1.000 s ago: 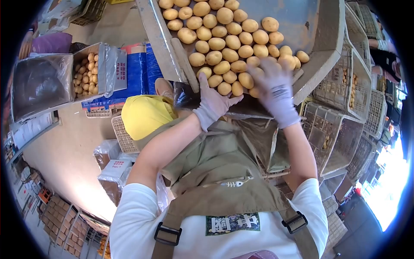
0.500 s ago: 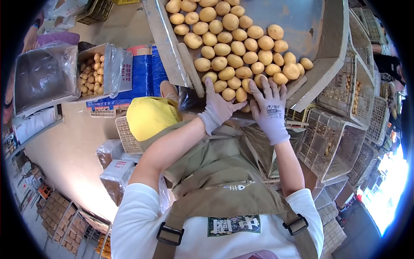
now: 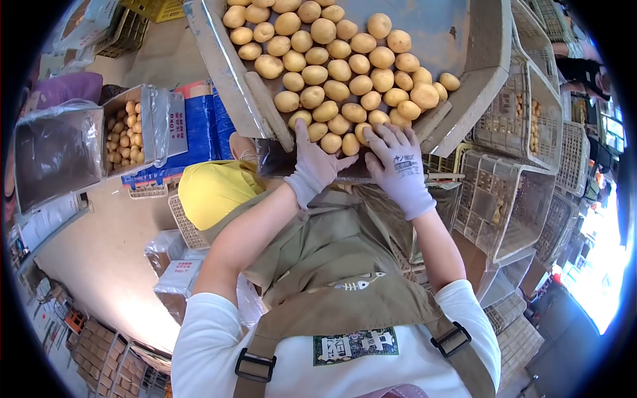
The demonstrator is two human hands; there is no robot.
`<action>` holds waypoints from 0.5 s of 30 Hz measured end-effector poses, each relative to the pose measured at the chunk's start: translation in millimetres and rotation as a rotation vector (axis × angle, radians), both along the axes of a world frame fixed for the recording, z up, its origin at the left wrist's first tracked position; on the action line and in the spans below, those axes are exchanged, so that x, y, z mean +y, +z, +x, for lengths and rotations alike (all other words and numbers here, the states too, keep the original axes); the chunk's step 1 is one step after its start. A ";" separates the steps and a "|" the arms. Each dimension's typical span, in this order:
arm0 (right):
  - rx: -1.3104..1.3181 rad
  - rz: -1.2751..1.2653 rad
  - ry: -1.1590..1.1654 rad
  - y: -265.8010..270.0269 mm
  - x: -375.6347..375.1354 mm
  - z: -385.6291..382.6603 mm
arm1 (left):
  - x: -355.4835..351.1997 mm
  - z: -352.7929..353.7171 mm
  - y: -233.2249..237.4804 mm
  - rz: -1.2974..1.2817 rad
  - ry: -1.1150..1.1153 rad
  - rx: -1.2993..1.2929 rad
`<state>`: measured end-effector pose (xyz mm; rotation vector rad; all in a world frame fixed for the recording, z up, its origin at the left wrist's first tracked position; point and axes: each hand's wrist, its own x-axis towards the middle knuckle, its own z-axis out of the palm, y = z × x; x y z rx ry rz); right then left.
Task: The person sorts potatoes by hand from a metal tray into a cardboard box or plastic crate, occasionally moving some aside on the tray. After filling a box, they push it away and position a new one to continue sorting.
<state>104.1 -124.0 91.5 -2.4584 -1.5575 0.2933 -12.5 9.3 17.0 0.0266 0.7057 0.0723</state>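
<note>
A sloping tray with a blue-grey bed and worn side walls (image 3: 490, 86) holds many yellow potatoes (image 3: 336, 90), bunched toward its narrow lower mouth. Both my hands wear pale grey-lilac gloves. At the left of that mouth, my left hand (image 3: 315, 166) has thumb and fingers apart, cupped beside the lowest potatoes. My right hand (image 3: 399, 166) lies palm down at the right, its spread fingertips touching potatoes at the edge. Neither hand is closed around a potato. Below the mouth, dark clear plastic (image 3: 275, 158) shows, partly hidden by my left hand.
To the left, a plastic-lined carton of potatoes (image 3: 124, 136) stands beside another lined box (image 3: 60, 149). Stacked plastic crates (image 3: 504, 205) line the right side. Something yellow and cap-like (image 3: 215, 196) is near my left forearm. Another person (image 3: 584, 73) is at the far right.
The view has shifted, so the tray and potatoes appear farther left and slightly higher. A few lower potatoes have moved slightly near my right fingertips. Both hands stay at the mouth.
</note>
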 end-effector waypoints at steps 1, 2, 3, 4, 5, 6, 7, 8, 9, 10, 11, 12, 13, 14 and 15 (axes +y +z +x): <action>-0.059 0.045 -0.037 2.5 2.5 2.9 | -1.4 0.6 -2.3 0.019 -0.016 0.073; -0.120 0.089 -0.074 7.4 6.7 6.1 | -2.7 1.8 -4.7 0.038 -0.033 0.145; -0.180 0.130 -0.109 12.8 12.8 7.0 | -4.9 1.4 -7.7 0.075 -0.049 0.185; -0.261 0.053 -0.101 9.6 14.8 7.1 | -7.3 0.0 -11.1 0.111 -0.060 0.226; -0.261 -0.033 -0.032 -7.6 8.6 6.4 | -10.0 -2.2 -14.5 0.147 -0.074 0.269; -0.076 -0.098 -0.071 -10.2 5.5 5.1 | -13.1 -3.1 -18.8 0.188 -0.066 0.260; 0.109 -0.162 -0.106 -10.0 5.2 4.3 | -15.6 -5.3 -29.6 0.220 -0.056 0.228; 0.065 -0.066 -0.139 -5.7 7.8 8.5 | -19.1 -9.0 -40.8 0.248 -0.042 0.201; 0.023 0.029 -0.171 0.0 12.2 12.7 | -22.4 -13.1 -47.1 0.275 -0.026 0.176; -0.134 0.066 -0.153 -5.0 12.4 11.7 | -17.5 -10.0 -28.7 0.236 -0.022 0.184; -0.151 0.017 -0.113 -10.0 10.3 8.5 | -10.2 -7.8 -10.6 0.161 0.000 0.185; -0.170 -0.031 -0.076 -13.9 7.4 4.7 | -3.2 -5.6 5.8 0.088 0.019 0.183; -0.192 -0.079 -0.037 -15.2 6.0 3.4 | 0.5 -4.7 13.0 0.015 0.040 0.179; -0.151 -0.118 -0.055 -14.0 5.2 3.8 | 1.1 -7.7 6.1 -0.025 0.049 0.110; -0.160 -0.108 -0.046 -15.1 3.5 3.9 | 1.2 -9.1 1.9 -0.037 0.045 0.090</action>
